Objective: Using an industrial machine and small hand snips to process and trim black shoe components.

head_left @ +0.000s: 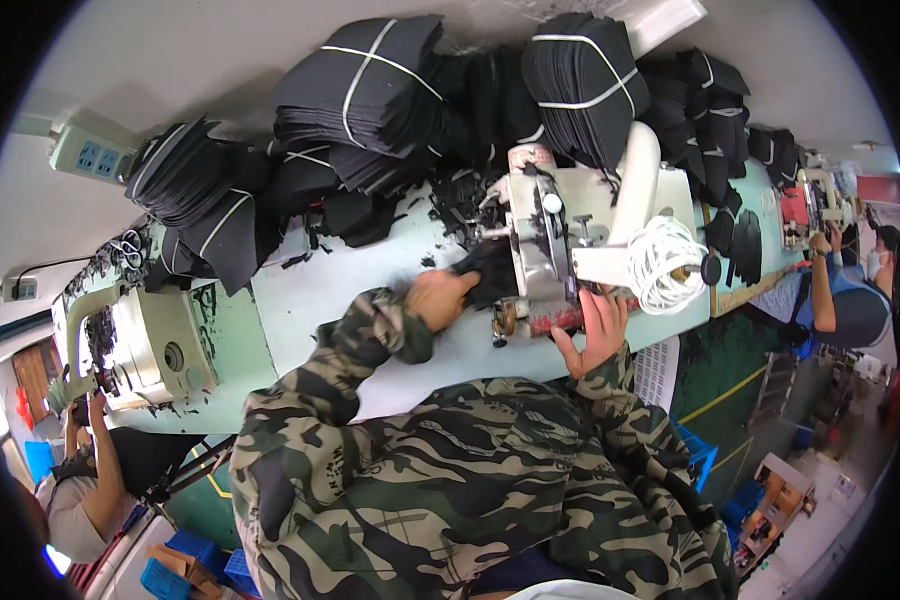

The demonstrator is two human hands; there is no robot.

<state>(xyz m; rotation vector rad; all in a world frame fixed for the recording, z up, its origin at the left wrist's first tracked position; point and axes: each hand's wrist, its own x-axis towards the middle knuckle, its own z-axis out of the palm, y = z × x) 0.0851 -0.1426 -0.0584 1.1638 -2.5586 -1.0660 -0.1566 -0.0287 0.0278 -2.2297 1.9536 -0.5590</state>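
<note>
My left hand (438,298) is closed at the left side of a cream bench machine (542,235), its fingers on a bunch of thin black material (488,272). Motion blurs the edge of that material, and the fingertips are partly hidden. My right hand (598,332) lies at the machine's front edge with fingers spread. Its fingertips touch the machine beside a red cylinder (555,319), and the thumb stands apart. A brass-coloured fitting (506,318) sits at the cylinder's left end. White coiled cord (662,266) hangs on the machine's right side.
Tied stacks of black sheets (370,85) line the back of the white table (315,280). Black scraps (455,205) lie behind my left hand. Another cream machine (150,345) stands at the left, near a person's arm (105,460). A second person (850,300) works at the far right.
</note>
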